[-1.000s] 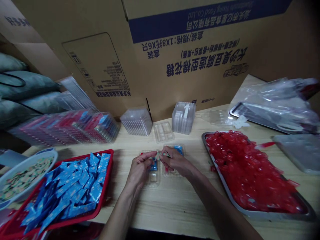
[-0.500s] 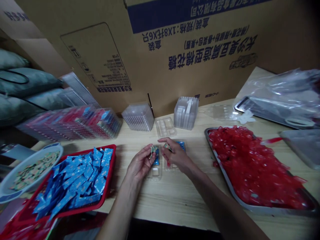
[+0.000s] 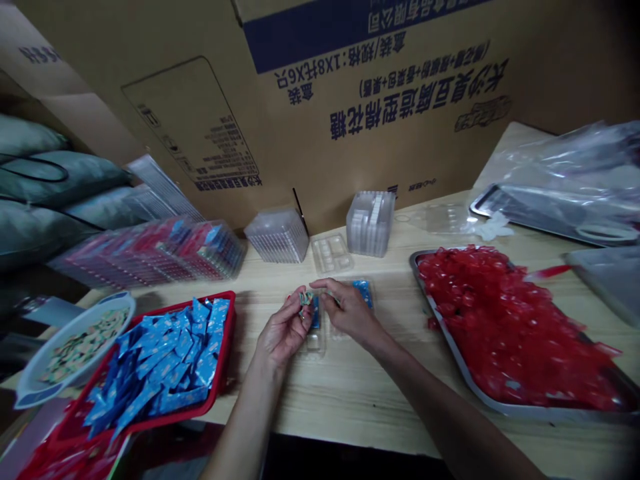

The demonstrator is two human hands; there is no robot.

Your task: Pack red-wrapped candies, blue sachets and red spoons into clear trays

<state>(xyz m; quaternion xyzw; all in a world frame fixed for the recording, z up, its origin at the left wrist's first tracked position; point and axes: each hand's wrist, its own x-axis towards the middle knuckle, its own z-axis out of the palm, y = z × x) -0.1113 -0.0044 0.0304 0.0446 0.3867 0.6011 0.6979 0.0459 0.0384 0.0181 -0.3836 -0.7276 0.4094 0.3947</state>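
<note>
My left hand (image 3: 285,328) is closed, its fingertips gripping a few small green-and-cream candy pieces (image 3: 306,299). Close beside it, my right hand (image 3: 347,310) has its index finger and thumb curled toward those pieces; what the fingertips hold, if anything, is hidden. Under my left hand lies a clear plastic compartment tray (image 3: 315,343) with a blue packet (image 3: 315,313) in it. A second clear tray (image 3: 373,308) is partly covered by my right hand, and a blue packet (image 3: 363,291) shows at its far end.
At left are a red basket (image 3: 227,340) of blue packets and a pale blue colander (image 3: 25,383) of candy pieces. A metal tray (image 3: 453,350) of red wrapped pieces stands at right. Behind are stacked clear trays (image 3: 277,237), filled trays (image 3: 200,253) and a large carton (image 3: 300,153).
My right hand has moved a little left, its fingertips now at the pieces in my left hand. The candy piece seen in its fingers no longer shows. The view has shifted slightly.
</note>
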